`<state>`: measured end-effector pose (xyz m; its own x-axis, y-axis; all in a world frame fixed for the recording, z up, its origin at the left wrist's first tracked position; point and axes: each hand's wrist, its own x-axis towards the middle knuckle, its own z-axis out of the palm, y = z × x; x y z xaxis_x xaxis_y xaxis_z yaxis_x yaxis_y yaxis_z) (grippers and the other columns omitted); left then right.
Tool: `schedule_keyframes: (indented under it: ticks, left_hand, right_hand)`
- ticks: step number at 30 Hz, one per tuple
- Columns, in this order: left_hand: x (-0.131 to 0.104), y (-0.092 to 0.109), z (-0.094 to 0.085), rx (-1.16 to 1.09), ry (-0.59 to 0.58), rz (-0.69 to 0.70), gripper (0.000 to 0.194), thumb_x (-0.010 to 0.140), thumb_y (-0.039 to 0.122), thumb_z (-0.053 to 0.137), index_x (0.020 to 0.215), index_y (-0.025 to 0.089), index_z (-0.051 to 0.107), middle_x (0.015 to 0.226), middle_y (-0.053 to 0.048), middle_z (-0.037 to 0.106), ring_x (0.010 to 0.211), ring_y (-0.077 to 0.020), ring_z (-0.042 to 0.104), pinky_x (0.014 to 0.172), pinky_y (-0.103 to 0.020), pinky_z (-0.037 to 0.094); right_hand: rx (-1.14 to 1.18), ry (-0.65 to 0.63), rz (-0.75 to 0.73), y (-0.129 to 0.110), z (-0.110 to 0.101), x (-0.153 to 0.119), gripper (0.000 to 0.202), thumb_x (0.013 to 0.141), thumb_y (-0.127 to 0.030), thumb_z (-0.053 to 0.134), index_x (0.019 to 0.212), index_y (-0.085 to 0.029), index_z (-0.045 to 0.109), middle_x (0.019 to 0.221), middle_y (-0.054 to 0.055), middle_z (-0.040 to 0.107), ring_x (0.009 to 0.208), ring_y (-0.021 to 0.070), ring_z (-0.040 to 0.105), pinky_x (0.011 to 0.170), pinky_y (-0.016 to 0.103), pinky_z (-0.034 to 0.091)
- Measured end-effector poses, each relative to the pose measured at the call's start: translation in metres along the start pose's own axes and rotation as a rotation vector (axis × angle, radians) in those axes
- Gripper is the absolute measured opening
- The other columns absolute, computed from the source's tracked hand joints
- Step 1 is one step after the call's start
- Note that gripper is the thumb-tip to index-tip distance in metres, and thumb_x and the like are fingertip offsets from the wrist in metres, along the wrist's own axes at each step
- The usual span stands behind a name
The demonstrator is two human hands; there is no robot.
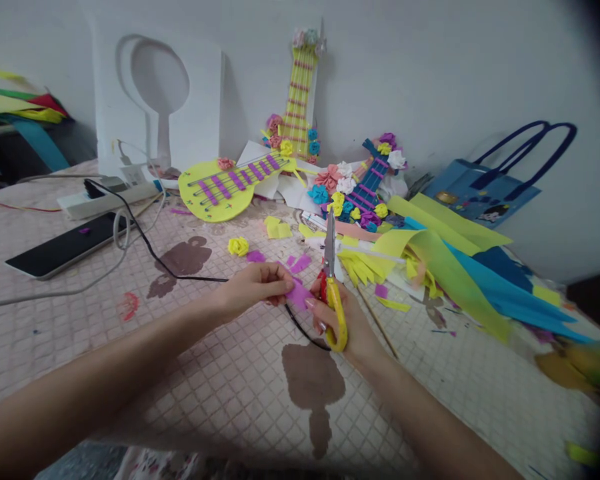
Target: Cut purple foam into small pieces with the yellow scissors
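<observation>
My left hand [260, 288] pinches one end of a small purple paper piece [298, 294] above the table. The fingertips of my right hand [347, 323] touch the paper's other end. Hooked in that same right hand is a pair of scissors [336, 313] with yellow and red handles, its blades pointing up and away, clear of the paper. Just beyond my hands lie purple paper scraps [300, 264] and a yellow paper flower [239, 247]. A black cable [165, 267] runs beneath both hands.
A yellow paper guitar [217, 207] lies behind, near two flower-trimmed guitar shapes. Crepe paper strips [460, 280] and a blue bag [480, 190] are at right. A power strip [113, 200] and a dark tablet-like device [65, 247] are at left. A thin stick [377, 321] lies by my right hand.
</observation>
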<state>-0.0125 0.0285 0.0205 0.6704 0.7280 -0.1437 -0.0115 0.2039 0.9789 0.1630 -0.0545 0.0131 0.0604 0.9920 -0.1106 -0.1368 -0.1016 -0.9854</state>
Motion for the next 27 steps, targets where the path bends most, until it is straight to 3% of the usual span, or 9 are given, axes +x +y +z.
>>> schedule_keyframes:
  ticks: [4, 12, 17, 23, 27]
  left_hand:
    - [-0.0017, -0.0002, 0.0027, -0.027, 0.030, 0.047, 0.027, 0.076, 0.029, 0.072, 0.092, 0.015, 0.055, 0.066, 0.004, 0.057, 0.057, -0.0079, 0.052, 0.057, -0.022, 0.039]
    - [-0.0034, 0.0008, 0.0080, 0.000, 0.068, 0.173, 0.021, 0.079, 0.030, 0.069, 0.083, 0.016, 0.054, 0.064, 0.004, 0.055, 0.056, -0.0086, 0.051, 0.056, -0.023, 0.040]
    - [-0.0029, -0.0005, 0.0075, 0.033, 0.042, 0.205, 0.017, 0.079, 0.028, 0.068, 0.083, 0.015, 0.058, 0.068, 0.003, 0.057, 0.059, -0.0090, 0.052, 0.059, -0.024, 0.042]
    - [-0.0044, 0.0001, 0.0049, 0.108, -0.028, 0.217, 0.010, 0.082, 0.022, 0.061, 0.090, 0.015, 0.060, 0.075, 0.001, 0.058, 0.067, -0.0111, 0.055, 0.063, -0.024, 0.045]
    - [-0.0054, 0.0014, 0.0022, 0.243, -0.077, 0.341, 0.020, 0.079, 0.013, 0.061, 0.099, 0.017, 0.059, 0.088, -0.002, 0.060, 0.078, -0.0134, 0.057, 0.070, -0.026, 0.048]
  right_hand:
    - [0.005, 0.020, -0.021, -0.0032, -0.0009, 0.0001, 0.033, 0.067, -0.035, 0.077, 0.083, -0.021, 0.052, 0.064, -0.009, 0.050, 0.040, 0.0044, 0.042, 0.038, 0.018, 0.039]
    - [0.101, -0.021, -0.057, -0.0009, -0.0033, 0.0017, 0.032, 0.079, -0.047, 0.070, 0.085, -0.023, 0.049, 0.053, -0.011, 0.038, 0.039, 0.0064, 0.035, 0.039, 0.020, 0.040]
    - [0.046, 0.015, -0.026, -0.0043, -0.0004, -0.0008, 0.036, 0.067, -0.037, 0.079, 0.081, -0.022, 0.050, 0.064, -0.009, 0.048, 0.042, 0.0052, 0.040, 0.039, 0.020, 0.040]
    - [0.020, 0.046, -0.054, -0.0057, -0.0040, 0.0003, 0.030, 0.068, -0.033, 0.075, 0.082, -0.020, 0.051, 0.065, -0.008, 0.051, 0.042, 0.0051, 0.042, 0.039, 0.020, 0.041]
    - [0.003, 0.010, -0.045, -0.0082, -0.0060, 0.0004, 0.029, 0.067, -0.031, 0.073, 0.081, -0.020, 0.050, 0.061, -0.009, 0.051, 0.040, 0.0049, 0.041, 0.038, 0.020, 0.039]
